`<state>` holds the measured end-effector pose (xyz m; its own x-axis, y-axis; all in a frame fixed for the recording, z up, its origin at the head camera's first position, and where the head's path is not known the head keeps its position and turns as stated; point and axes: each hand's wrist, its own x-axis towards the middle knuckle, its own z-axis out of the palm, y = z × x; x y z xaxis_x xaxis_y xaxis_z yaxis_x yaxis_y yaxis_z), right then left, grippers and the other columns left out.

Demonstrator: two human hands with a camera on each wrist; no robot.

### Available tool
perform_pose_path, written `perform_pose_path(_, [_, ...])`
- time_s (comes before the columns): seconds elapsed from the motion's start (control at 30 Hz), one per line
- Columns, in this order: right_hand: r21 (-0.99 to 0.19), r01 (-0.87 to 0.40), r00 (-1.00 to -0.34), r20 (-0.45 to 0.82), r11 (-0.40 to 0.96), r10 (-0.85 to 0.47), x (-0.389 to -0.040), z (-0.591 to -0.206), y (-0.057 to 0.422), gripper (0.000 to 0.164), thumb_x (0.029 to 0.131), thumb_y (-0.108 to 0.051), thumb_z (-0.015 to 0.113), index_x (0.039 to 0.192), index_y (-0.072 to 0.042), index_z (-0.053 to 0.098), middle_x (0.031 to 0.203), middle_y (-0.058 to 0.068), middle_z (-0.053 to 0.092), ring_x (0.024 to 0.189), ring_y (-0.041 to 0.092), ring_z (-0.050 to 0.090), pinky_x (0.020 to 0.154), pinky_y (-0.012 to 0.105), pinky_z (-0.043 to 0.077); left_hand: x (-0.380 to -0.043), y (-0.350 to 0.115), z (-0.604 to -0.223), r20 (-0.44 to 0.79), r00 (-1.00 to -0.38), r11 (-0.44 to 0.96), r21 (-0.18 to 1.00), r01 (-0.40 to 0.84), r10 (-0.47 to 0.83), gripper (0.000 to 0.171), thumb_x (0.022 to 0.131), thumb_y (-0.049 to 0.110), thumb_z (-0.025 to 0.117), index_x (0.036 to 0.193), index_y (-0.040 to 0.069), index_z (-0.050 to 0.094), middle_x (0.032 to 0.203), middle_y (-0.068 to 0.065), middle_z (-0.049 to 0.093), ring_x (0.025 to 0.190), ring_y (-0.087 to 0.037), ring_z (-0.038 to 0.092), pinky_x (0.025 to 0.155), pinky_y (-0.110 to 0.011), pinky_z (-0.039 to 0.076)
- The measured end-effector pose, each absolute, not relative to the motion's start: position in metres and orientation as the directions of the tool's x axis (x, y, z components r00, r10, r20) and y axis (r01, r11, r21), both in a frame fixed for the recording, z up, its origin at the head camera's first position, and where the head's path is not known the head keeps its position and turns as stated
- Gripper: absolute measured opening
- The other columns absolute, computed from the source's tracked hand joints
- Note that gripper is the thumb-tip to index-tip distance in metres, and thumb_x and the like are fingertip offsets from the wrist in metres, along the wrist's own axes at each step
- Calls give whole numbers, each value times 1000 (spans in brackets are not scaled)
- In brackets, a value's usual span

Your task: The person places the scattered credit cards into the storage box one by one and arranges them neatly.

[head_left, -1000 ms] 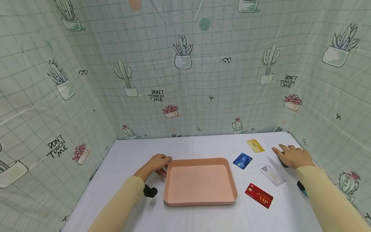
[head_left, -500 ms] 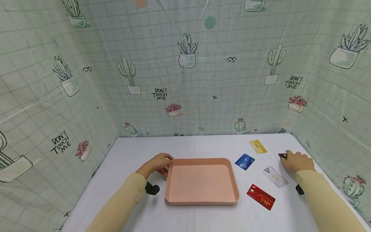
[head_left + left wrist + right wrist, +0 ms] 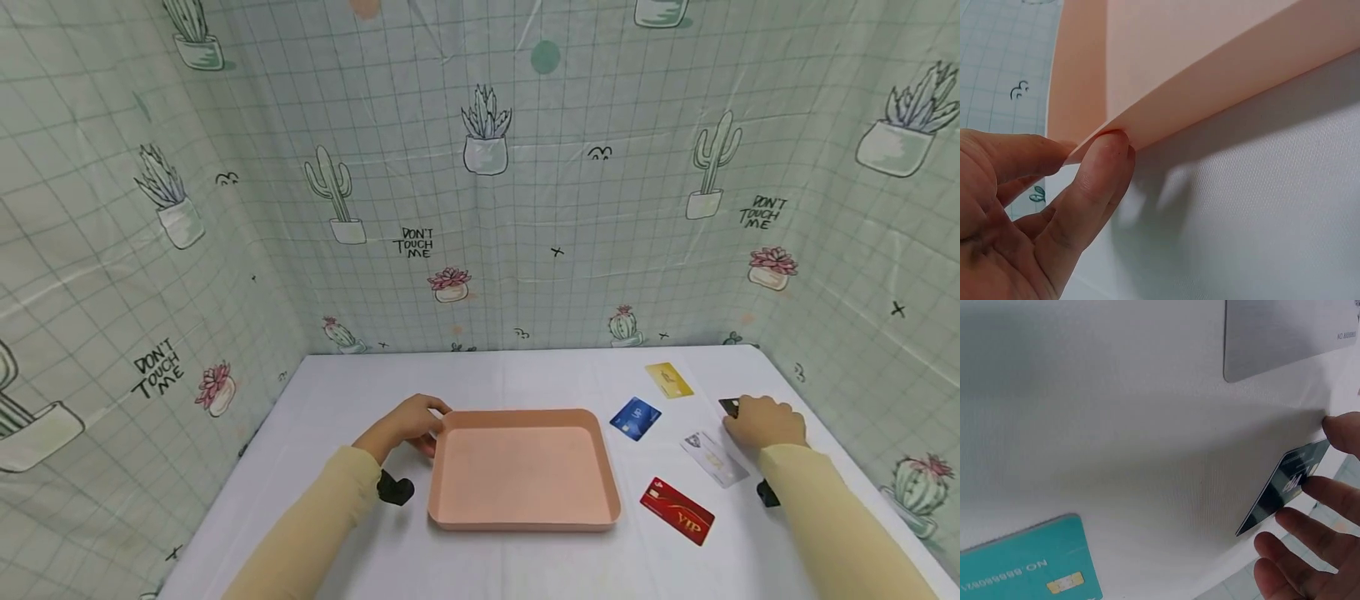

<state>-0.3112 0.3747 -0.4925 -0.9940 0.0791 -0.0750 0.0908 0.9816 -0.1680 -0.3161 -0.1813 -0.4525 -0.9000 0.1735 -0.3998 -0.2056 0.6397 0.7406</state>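
Nearest, a red card (image 3: pixel 677 511) lies right of the pink tray (image 3: pixel 525 479) on the bench (image 3: pixel 517 571). My left hand (image 3: pixel 405 422) pinches the tray's far-left corner, seemingly to steady it. Towards the bench's far-right corner, my right hand (image 3: pixel 765 422), loosely spread, touches a black card (image 3: pixel 1280 486), probably feeling for its edge.
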Motion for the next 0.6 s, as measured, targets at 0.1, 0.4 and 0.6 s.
perform_pose_path(0.1, [-179,78,-996,-66,981,67,-311,-489,374,43,92,-22,59,104,19,60,89,34,65,74,46,60,73,65,52,-316,-180,-452,-403,-898,637,742,-208,175,41,95,-5,57,136,-2,63,99,-17,74,58,-16,68,54,-30,62])
perform_pose_path(0.4, [-222,76,-994,-90,972,58,-308,-481,368,42,94,-21,62,108,19,59,92,34,65,77,44,63,76,65,54,-313,-180,-452,-403,-902,634,741,-222,154,41,95,-7,57,136,-2,63,99,-16,74,56,-15,66,53,-29,62])
perform_pose_path(0.6, [-234,87,-993,-95,968,66,-309,-481,367,41,94,-16,67,112,20,58,98,37,63,81,47,62,76,64,55,-311,-182,-452,-408,-901,638,735,-231,144,40,97,-5,59,137,-1,64,100,-16,74,56,-14,65,54,-29,62])
